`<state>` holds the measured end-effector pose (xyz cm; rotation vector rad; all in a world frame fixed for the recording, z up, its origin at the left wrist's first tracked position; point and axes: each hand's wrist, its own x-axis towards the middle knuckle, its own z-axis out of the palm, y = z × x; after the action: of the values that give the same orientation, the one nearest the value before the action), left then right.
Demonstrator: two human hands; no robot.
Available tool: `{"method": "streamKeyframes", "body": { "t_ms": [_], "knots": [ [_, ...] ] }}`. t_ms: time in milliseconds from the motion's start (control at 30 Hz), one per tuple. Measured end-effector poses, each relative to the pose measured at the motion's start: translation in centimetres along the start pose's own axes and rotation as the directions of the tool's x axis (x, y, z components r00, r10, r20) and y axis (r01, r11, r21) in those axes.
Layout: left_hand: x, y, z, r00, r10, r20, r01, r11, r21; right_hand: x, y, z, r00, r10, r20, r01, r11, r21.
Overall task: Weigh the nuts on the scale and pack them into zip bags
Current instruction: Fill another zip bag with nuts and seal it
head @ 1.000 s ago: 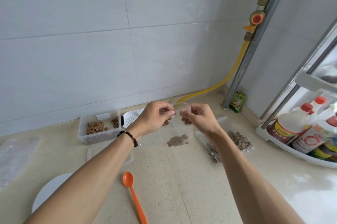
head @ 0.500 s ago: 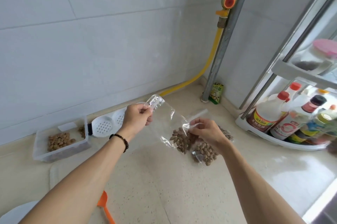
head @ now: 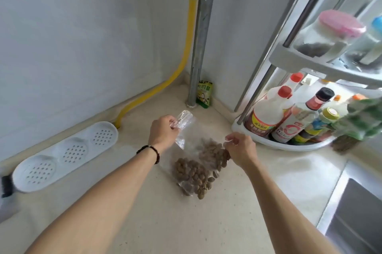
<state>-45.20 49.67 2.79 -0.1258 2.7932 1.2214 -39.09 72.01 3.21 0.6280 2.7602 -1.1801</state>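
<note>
My left hand (head: 163,134) pinches the crumpled top corner of a clear zip bag (head: 186,129). My right hand (head: 240,149) pinches the bag's other top corner. The bag hangs low between them, its nuts (head: 193,173) resting on the beige counter (head: 165,222). A second filled bag of nuts (head: 214,150) lies just behind it, partly hidden by my right hand. The scale is out of view.
A white perforated tray (head: 64,153) lies along the wall at left. A corner rack (head: 279,142) with several sauce bottles stands at right. A grey pipe (head: 198,47), yellow hose and green packet (head: 204,93) fill the corner. A steel sink edge (head: 351,212) shows at lower right.
The camera swung right; the nut box, spoon and scale left the view. Both hands carried the bag to the right and lowered it onto the counter by the other filled bag.
</note>
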Motion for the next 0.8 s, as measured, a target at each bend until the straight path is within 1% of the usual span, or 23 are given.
{"method": "streamKeyframes", "body": {
  "t_ms": [100, 233, 367, 433, 533, 600, 700, 800],
  "knots": [
    [0.9, -0.7, 1.2, 0.999, 0.030, 0.028, -0.031, 0.997, 0.069, 0.7, 1.0, 1.3, 1.000, 0.001, 0.020, 0.001, 0.995, -0.102],
    [1.0, -1.9, 1.7, 0.996, 0.083, 0.046, -0.089, 0.983, 0.159, 1.0, 2.0, 2.3, 0.999, -0.009, 0.032, 0.014, 0.986, -0.166],
    [0.5, -2.1, 1.3, 0.987, 0.146, 0.067, -0.160, 0.937, 0.311, 0.7, 2.0, 2.3, 0.998, -0.055, 0.010, 0.056, 0.974, -0.221],
    [-0.3, -2.4, 0.8, 0.977, 0.200, 0.069, -0.212, 0.904, 0.371, 0.3, 1.5, 2.2, 0.996, -0.088, -0.011, 0.081, 0.960, -0.269],
    [-2.6, -3.3, -0.6, 0.948, 0.314, 0.060, -0.305, 0.831, 0.465, -1.2, -0.3, 2.7, 0.974, -0.224, -0.039, 0.202, 0.932, -0.301],
    [-4.7, -4.4, -1.7, 0.935, 0.352, 0.039, -0.324, 0.805, 0.497, -2.5, -2.0, 3.9, 0.942, -0.335, -0.002, 0.315, 0.890, -0.330],
    [-8.1, -6.9, -3.7, 0.948, 0.318, 0.021, -0.280, 0.799, 0.532, -4.7, -4.9, 6.3, 0.893, -0.438, 0.102, 0.446, 0.828, -0.340],
    [-11.3, -10.0, -5.7, 0.969, 0.243, -0.037, -0.183, 0.814, 0.551, -6.8, -7.4, 9.2, 0.837, -0.499, 0.225, 0.547, 0.770, -0.327]
  ]
}}
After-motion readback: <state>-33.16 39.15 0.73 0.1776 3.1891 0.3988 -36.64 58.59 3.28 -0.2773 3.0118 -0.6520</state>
